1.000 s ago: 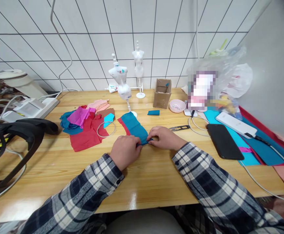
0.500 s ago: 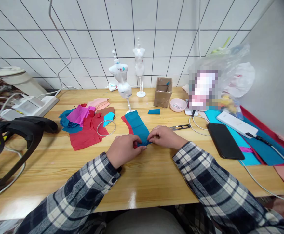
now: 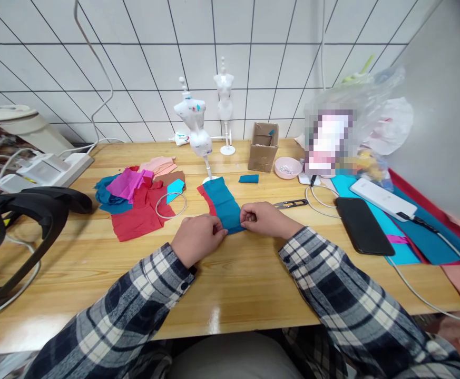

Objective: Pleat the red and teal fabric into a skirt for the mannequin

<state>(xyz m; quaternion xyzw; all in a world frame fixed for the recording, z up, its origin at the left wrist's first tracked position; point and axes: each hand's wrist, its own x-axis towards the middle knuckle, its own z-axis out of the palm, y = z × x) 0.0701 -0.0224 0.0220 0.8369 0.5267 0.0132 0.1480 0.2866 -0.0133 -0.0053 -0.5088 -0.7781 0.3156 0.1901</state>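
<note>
A teal piece of fabric (image 3: 225, 202) lies on the table, with a red fabric strip (image 3: 207, 200) showing along its left side. My left hand (image 3: 202, 237) is closed at the fabric's near left corner, thumb and fingers pinching its edge. On the near right edge, my right hand (image 3: 264, 219) pinches the same fabric with curled fingers. The near edge looks folded between both hands. Thread snips (image 3: 292, 204) lie just beyond my right hand, and a small folded teal piece (image 3: 248, 179) lies farther back.
Crumpled fabric scraps (image 3: 140, 210) and a wire ring (image 3: 171, 205) lie left. White mannequins (image 3: 196, 126), a cardboard box (image 3: 263, 147) and a pink bowl (image 3: 287, 168) stand behind. A black phone (image 3: 364, 226) and power bank (image 3: 383, 198) lie right; a black headset (image 3: 28, 247) sits left.
My left fingers have shifted slightly, their tips now lower on the near left corner. The fabric's near edge lies flatter and shows more between my hands. The view has moved slightly.
</note>
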